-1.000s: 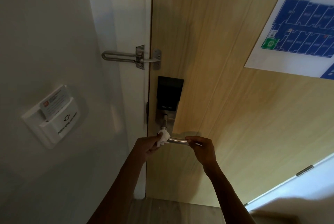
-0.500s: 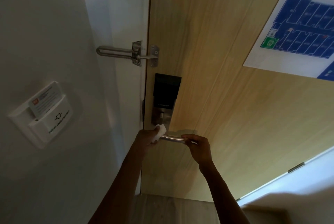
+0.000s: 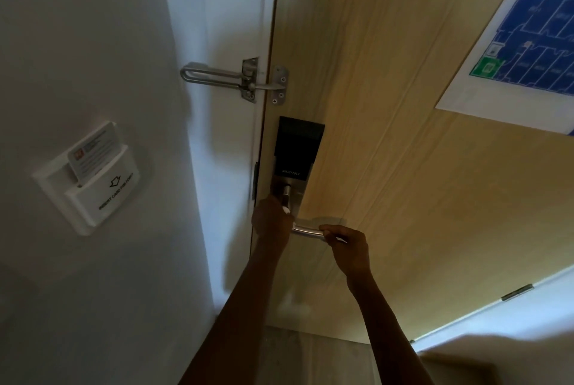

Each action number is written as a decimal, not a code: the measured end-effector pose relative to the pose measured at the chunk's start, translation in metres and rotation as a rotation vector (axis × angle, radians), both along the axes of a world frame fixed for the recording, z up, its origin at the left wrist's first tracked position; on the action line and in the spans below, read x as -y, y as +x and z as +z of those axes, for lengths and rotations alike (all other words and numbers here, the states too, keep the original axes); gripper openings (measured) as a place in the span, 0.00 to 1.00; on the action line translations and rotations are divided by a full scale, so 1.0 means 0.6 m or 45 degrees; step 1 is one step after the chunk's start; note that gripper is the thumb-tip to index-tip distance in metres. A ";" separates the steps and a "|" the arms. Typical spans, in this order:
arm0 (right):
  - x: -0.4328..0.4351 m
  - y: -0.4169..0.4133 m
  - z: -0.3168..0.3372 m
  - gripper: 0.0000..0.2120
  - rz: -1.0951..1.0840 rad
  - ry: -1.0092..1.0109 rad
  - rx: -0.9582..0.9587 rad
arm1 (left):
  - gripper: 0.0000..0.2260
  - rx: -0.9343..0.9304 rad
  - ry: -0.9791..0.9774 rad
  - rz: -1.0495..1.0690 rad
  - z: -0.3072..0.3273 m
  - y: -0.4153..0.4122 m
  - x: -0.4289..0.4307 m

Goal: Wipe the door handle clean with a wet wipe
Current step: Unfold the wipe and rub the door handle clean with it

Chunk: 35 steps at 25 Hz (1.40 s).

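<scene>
A metal lever door handle (image 3: 306, 232) juts from a black smart lock (image 3: 298, 148) on a wooden door (image 3: 388, 105). My left hand (image 3: 271, 221) is closed around the handle's inner end near the neck, gripping a white wet wipe (image 3: 286, 210); only a small corner of the wipe shows above my fingers. My right hand (image 3: 348, 243) pinches the handle's free outer end. A short bare stretch of metal is visible between the two hands.
A metal swing-bar door guard (image 3: 236, 78) bridges the white frame and the door above the lock. A key-card holder with a card (image 3: 90, 176) is on the left wall. A blue floor-plan sign (image 3: 528, 49) hangs on the door at upper right.
My left hand has slid with the wipe toward the handle's neck and turned over it, hiding most of the wipe. My right hand keeps its grip on the handle's end.
</scene>
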State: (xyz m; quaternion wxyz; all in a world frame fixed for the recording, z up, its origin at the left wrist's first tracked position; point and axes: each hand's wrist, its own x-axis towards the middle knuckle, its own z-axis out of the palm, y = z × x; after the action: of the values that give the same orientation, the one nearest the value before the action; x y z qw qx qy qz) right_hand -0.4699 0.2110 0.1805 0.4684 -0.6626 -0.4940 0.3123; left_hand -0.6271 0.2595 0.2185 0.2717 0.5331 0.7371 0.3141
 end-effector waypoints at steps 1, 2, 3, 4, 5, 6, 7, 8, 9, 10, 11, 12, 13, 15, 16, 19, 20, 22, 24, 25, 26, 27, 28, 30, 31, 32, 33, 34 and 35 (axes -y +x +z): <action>0.001 -0.001 0.000 0.08 -0.005 -0.003 -0.011 | 0.12 0.055 -0.012 -0.024 -0.008 -0.006 0.001; 0.002 -0.002 -0.001 0.08 -0.008 -0.001 -0.018 | 0.12 0.130 -0.024 -0.047 -0.016 -0.014 0.001; 0.003 -0.003 -0.001 0.08 -0.014 0.003 -0.025 | 0.13 0.225 -0.053 -0.056 -0.025 -0.023 0.002; 0.003 -0.003 -0.001 0.08 -0.022 0.003 -0.035 | 0.14 0.333 -0.080 -0.041 -0.032 -0.030 0.007; 0.002 -0.004 -0.001 0.08 -0.030 -0.006 -0.038 | 0.15 0.445 -0.093 -0.004 -0.040 -0.035 0.018; 0.003 -0.003 -0.002 0.08 -0.038 -0.015 -0.033 | 0.15 0.531 -0.057 0.037 -0.047 -0.034 0.030; 0.002 -0.002 -0.003 0.08 -0.042 -0.017 -0.027 | 0.16 0.566 0.030 0.063 -0.052 -0.030 0.041; 0.002 -0.002 -0.005 0.08 -0.039 -0.018 -0.026 | 0.16 0.556 0.112 0.083 -0.056 -0.024 0.050; 0.002 -0.003 -0.006 0.07 -0.037 -0.016 -0.029 | 0.17 0.531 0.170 0.104 -0.053 -0.018 0.053; 0.002 -0.003 -0.005 0.07 -0.036 -0.012 -0.036 | 0.17 0.518 0.194 0.130 -0.047 -0.012 0.049; 0.002 -0.003 -0.006 0.07 -0.034 -0.009 -0.046 | 0.18 0.534 0.190 0.148 -0.041 -0.008 0.043; 0.002 -0.004 -0.007 0.07 -0.036 -0.009 -0.058 | 0.18 0.547 0.175 0.154 -0.035 -0.005 0.039; 0.003 -0.004 -0.008 0.07 -0.038 -0.012 -0.065 | 0.18 0.540 0.162 0.146 -0.035 0.000 0.042; 0.005 -0.003 -0.011 0.08 -0.044 -0.004 -0.064 | 0.17 0.484 0.158 0.131 -0.043 0.010 0.062; 0.005 -0.004 -0.012 0.08 -0.046 0.001 -0.062 | 0.17 0.451 0.138 0.110 -0.048 0.008 0.072; 0.005 -0.004 -0.014 0.07 -0.056 0.004 -0.066 | 0.19 0.352 0.034 -0.010 -0.052 -0.016 0.061; 0.005 -0.004 -0.012 0.07 -0.055 0.001 -0.079 | 0.20 0.304 0.000 -0.071 -0.047 -0.023 0.049; 0.006 -0.004 -0.011 0.07 -0.062 0.003 -0.056 | 0.20 0.159 -0.037 -0.187 -0.037 -0.031 0.036; 0.006 -0.005 -0.008 0.07 -0.054 0.041 0.088 | 0.19 0.142 -0.072 -0.256 -0.041 -0.040 0.039; 0.005 -0.007 -0.006 0.07 -0.037 0.071 0.180 | 0.18 0.181 -0.097 -0.290 -0.046 -0.048 0.040; 0.002 -0.010 -0.003 0.07 -0.013 0.099 0.266 | 0.18 0.197 -0.103 -0.350 -0.050 -0.059 0.037; 0.000 -0.014 0.000 0.07 0.018 0.119 0.337 | 0.17 0.189 -0.109 -0.425 -0.052 -0.070 0.031; -0.002 -0.017 0.003 0.07 0.048 0.131 0.388 | 0.16 0.171 -0.097 -0.496 -0.053 -0.080 0.024; -0.004 -0.022 0.006 0.07 0.076 0.150 0.435 | 0.13 0.176 -0.020 -0.531 -0.050 -0.093 0.017; -0.006 -0.024 0.007 0.07 0.082 0.163 0.447 | 0.12 0.203 0.018 -0.504 -0.049 -0.095 0.016; -0.007 -0.026 0.007 0.08 0.092 0.177 0.453 | 0.12 0.247 0.045 -0.456 -0.051 -0.096 0.015; -0.009 -0.030 0.009 0.08 0.116 0.193 0.446 | 0.12 0.289 0.050 -0.401 -0.053 -0.097 0.013; -0.012 -0.036 0.010 0.08 0.155 0.212 0.428 | 0.13 0.320 0.035 -0.361 -0.054 -0.098 0.011; -0.014 -0.043 0.013 0.07 0.203 0.234 0.416 | 0.13 0.338 0.006 -0.337 -0.055 -0.099 0.008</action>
State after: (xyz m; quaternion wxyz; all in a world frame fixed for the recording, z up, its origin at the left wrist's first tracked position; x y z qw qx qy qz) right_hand -0.4954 0.2197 0.1881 0.4142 -0.6177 -0.6407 0.1905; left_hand -0.6863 0.2547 0.1858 0.4044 0.5800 0.6174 0.3447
